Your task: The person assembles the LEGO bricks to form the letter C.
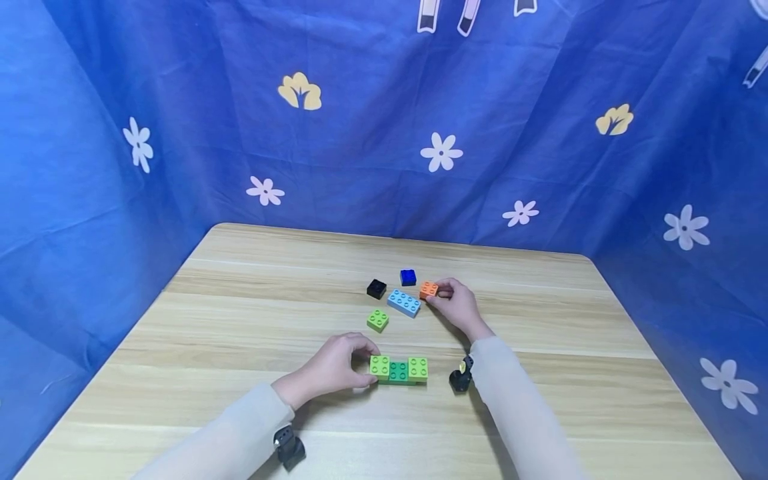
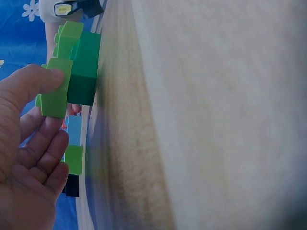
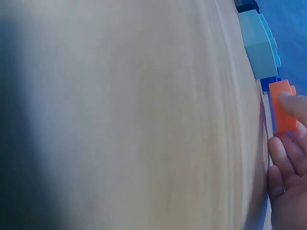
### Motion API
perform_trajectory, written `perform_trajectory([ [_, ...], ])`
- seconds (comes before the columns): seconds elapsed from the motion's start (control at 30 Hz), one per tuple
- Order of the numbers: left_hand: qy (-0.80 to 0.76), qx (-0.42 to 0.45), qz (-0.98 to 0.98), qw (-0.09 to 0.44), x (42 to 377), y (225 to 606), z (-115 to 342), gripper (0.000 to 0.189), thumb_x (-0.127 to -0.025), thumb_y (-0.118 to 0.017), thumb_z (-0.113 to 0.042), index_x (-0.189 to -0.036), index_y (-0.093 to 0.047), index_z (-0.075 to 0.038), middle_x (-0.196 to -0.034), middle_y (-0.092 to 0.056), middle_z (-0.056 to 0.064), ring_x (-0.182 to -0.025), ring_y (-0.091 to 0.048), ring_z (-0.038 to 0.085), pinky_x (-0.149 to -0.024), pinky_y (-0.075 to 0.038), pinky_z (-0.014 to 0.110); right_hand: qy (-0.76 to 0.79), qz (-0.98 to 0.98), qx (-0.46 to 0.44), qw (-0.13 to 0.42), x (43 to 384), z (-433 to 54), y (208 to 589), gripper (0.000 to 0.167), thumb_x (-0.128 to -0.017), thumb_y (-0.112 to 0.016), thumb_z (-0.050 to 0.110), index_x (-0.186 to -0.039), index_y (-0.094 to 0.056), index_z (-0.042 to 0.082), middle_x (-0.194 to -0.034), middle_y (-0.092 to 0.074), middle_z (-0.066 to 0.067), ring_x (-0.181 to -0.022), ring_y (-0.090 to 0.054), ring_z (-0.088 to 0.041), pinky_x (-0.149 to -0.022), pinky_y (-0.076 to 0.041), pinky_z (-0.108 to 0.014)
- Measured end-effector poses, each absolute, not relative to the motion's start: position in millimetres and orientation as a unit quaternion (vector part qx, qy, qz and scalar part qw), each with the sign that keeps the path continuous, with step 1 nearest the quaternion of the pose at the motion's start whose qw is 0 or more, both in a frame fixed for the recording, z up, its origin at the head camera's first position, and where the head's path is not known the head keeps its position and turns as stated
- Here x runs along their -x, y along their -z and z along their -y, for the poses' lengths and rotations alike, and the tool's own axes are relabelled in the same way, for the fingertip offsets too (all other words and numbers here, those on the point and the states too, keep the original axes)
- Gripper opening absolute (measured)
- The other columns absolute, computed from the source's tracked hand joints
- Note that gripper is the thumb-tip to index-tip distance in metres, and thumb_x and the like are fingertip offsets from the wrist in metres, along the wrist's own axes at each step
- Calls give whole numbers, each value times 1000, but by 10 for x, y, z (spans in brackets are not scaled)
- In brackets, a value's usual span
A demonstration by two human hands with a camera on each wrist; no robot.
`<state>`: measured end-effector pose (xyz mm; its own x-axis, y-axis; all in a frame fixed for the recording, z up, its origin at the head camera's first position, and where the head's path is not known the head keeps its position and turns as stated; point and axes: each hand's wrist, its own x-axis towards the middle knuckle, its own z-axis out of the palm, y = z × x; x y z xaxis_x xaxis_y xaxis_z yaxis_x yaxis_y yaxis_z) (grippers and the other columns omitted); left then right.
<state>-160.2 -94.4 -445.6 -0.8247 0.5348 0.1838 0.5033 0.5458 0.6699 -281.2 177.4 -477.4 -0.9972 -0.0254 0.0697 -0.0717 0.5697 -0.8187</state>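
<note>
My left hand (image 1: pixel 336 365) pinches the left end of a small build between thumb and fingers. That build is a dark green brick (image 2: pixel 85 72) with one lime brick (image 1: pixel 379 365) on its left end and another lime brick (image 1: pixel 418 368) on its right end; green studs show between them. Farther back, my right hand (image 1: pixel 461 308) holds an orange brick (image 1: pixel 429 289) by its sides, thumb against the near face in the right wrist view. Just left of the orange brick lies a light blue brick (image 1: pixel 404 303), longer than it is wide.
A loose lime brick (image 1: pixel 377 321) lies between the build and the light blue brick. Behind are a black brick (image 1: pixel 376 289) and a dark blue brick (image 1: pixel 408 277). The wooden table (image 1: pixel 240 300) ends at a blue patterned curtain (image 1: pixel 372 133) at the back and sides.
</note>
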Motion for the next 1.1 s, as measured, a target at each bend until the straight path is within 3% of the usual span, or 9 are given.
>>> perform_trajectory([
  [0.67,-371,-296,-880,20,1607,4453,942,36,-66,-84,-15,-98,-68,-10,-96,-65,-5,-92,-60,14,-88,-48,37,-571,815,-83,49,2241,-1767,4743,37,-76,-81,12,-108,-65,4,-93,-67,-6,-87,-63,-20,-79,-53,-28],
  [0.93,-375,-292,-879,25,1613,4457,941,35,-66,-84,-15,-97,-68,-11,-95,-65,-6,-92,-60,17,-88,-47,38,-577,802,-148,38,1846,-1579,4451,34,-76,-77,2,-107,-63,-3,-95,-66,-13,-91,-62,-35,-86,-50,-47],
  [1.1,-378,-294,-878,28,1613,4449,947,35,-67,-84,-14,-98,-68,-10,-96,-65,-5,-92,-61,17,-88,-48,39,-573,800,-179,14,1679,-1461,4344,34,-77,-76,1,-108,-63,-3,-100,-66,-12,-94,-61,-37,-86,-49,-52],
])
